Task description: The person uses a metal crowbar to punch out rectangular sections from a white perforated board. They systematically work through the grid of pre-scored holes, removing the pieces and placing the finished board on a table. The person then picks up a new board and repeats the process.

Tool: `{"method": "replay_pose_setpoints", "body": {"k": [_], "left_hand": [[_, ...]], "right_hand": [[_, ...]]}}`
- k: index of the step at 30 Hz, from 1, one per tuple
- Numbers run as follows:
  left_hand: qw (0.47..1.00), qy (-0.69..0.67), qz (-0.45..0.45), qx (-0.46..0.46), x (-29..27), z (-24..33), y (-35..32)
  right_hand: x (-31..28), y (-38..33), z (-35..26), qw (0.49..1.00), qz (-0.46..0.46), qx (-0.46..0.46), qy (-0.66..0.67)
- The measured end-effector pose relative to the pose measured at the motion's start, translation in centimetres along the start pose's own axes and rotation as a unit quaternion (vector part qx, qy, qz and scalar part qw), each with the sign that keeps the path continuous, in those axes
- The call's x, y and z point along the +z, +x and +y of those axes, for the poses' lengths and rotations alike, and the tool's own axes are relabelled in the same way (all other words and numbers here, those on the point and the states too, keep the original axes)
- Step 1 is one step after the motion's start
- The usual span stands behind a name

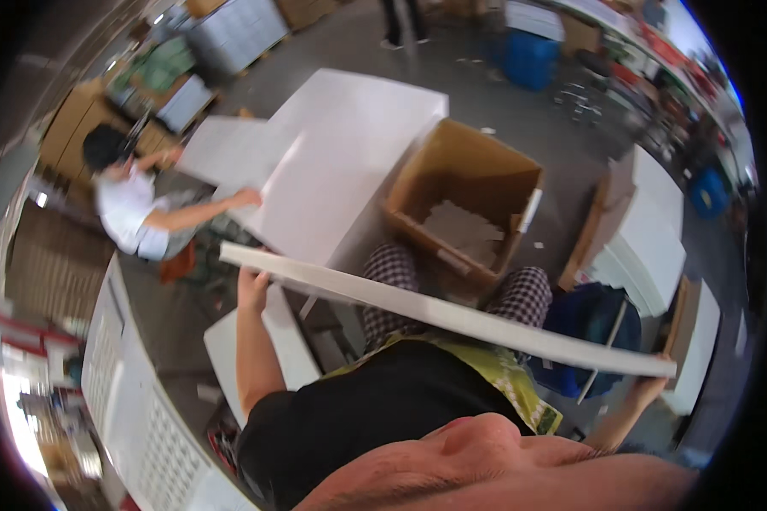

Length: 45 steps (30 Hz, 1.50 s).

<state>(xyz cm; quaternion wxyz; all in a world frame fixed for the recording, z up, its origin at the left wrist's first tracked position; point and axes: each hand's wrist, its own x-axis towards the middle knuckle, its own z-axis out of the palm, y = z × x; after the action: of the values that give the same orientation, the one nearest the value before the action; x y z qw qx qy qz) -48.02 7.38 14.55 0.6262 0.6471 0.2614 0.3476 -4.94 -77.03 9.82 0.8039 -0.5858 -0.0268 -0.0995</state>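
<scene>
Across my lap is a long pale board, or a stack of sheets, seen along its narrow edge; which of the two I cannot tell. My left hand grips its left end, and my right hand grips the far right end. The piece is slanted, with its left end farther from me. Beyond it, an open cardboard box has pale scraps at the bottom. A white-topped table stands left of the box.
A co-worker in a white shirt holds a white sheet at the table's left side. To my right are a dark blue container with a thin stick across it and white stacks. Patterned white sheets lie at left.
</scene>
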Motion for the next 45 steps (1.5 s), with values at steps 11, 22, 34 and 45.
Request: {"method": "replay_pose_setpoints", "body": {"k": [11, 22, 34, 45], "left_hand": [[0.997, -0.052, 0.044, 0.031, 2.3, 3.4, -4.3], [0.997, -0.028, 0.059, 0.048, 0.1, -0.6, -3.4], [0.995, -0.005, 0.043, 0.085, 2.8, -1.1, -0.1], [0.998, 0.015, -0.06, 0.031, 13.3, 1.0, 15.8]], "right_hand": [[7.4, -2.6, -0.9, 0.977, -0.133, 0.046, -0.162], [3.3, -0.8, -0.9, 0.966, -0.22, 0.061, -0.123], [-0.2, -3.0, 2.0, 0.994, -0.054, 0.026, -0.087], [-3.1, -3.4, 4.0, 0.981, 0.154, 0.021, -0.116]]}}
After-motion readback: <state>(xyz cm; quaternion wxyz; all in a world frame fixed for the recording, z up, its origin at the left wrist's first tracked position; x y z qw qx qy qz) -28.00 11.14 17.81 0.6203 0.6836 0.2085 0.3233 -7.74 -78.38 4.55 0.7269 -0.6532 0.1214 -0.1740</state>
